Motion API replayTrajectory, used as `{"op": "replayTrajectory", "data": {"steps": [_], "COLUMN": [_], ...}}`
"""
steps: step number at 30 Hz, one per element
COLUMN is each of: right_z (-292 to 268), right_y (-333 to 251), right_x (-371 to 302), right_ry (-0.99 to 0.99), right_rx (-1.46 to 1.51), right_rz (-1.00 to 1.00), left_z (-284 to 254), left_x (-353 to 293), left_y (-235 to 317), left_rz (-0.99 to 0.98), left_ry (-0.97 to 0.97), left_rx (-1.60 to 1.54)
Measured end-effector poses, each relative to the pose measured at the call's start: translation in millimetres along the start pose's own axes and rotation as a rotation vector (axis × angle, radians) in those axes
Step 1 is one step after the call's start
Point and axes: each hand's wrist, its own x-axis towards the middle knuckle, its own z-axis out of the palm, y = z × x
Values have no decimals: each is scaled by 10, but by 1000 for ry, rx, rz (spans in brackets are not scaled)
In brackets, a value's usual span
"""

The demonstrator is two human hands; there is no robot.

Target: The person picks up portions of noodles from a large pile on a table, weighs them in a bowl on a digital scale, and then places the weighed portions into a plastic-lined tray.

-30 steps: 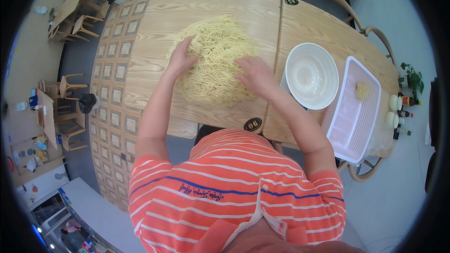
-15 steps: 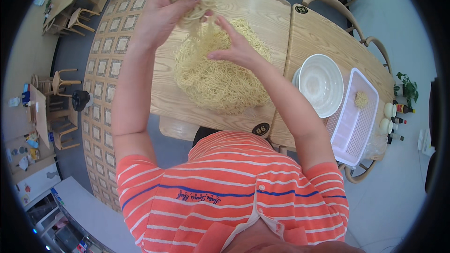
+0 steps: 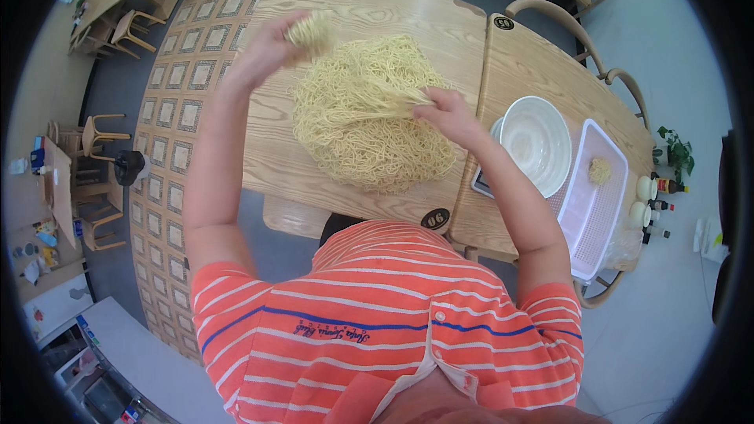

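A large mound of thin yellow noodles [image 3: 377,149] lies directly on the pale wooden table [image 3: 275,149]. Above the table, beyond the mound's far left side, my left hand [image 3: 271,47] is closed around a bunch of noodles [image 3: 312,34], slightly blurred by motion. At the mound's right side my right hand [image 3: 449,116] pinches a stretched strand of noodles [image 3: 393,102]. That strand runs leftward across the top of the heap. The fingertips of my left hand are partly hidden behind its bunch.
On the adjoining table to the right stand a white bowl [image 3: 536,145] on a scale [image 3: 481,182] and a white perforated basket [image 3: 585,224] holding a small noodle nest [image 3: 599,171]. Bottles [image 3: 667,186] sit by the far right edge. Curved chairs [image 3: 561,20] border that table.
My left hand has come down and slightly left with its noodle bunch. My right hand has moved right and lower, closing from spread fingers onto a strand of noodles.
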Motion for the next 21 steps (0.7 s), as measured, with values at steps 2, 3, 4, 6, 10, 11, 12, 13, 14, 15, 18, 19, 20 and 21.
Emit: {"op": "replayTrajectory", "data": {"steps": [2, 3, 4, 6, 10, 11, 12, 13, 14, 15, 18, 19, 20, 21], "right_z": [-41, -59, -87, -130, -98, -84, -88, -97, -111, -129, -260, -311, -377, -408], "right_y": [325, 417, 481, 557, 393, 334, 277, 200, 100, -27, -684, -922, -1144, -1333], "right_x": [-130, -181, -223, -284, -337, -327, -337, -317, -273, -232, -47, 7, 46, 94], "right_ry": [138, 202, 259, 371, 374, 373, 378, 410, 441, 473, 561, 597, 613, 625], "right_rx": [22, 35, -83, -321, -370, -383, -400, -392, -380, -367, -230, -195, -121, -46], "right_rz": [-21, -35, -31, -21, -122, -183, -238, -287, -340, -391, -602, -699, -790, -880], "left_z": [179, 318, 480, 807, 818, 731, 612, 489, 388, 298, 199, 151, 124, 126], "left_x": [-10, -52, -113, -304, -246, -217, -194, -195, -214, -235, -232, -204, -178, -152], "left_y": [-223, -393, -586, -937, -1130, -1125, -848, -578, -372, -171, 485, 688, 906, 1112], "left_rz": [-134, -100, -68, 71, -25, -82, -133, -187, -83, 21, 217, 305, 374, 442], "left_ry": [-184, -143, -105, -159, -8, 9, 20, 38, 82, 123, 250, 247, 242, 237], "left_rx": [128, 182, 236, 581, 496, 417, 336, 256, 202, 149, 227, 287, 317, 346]}}
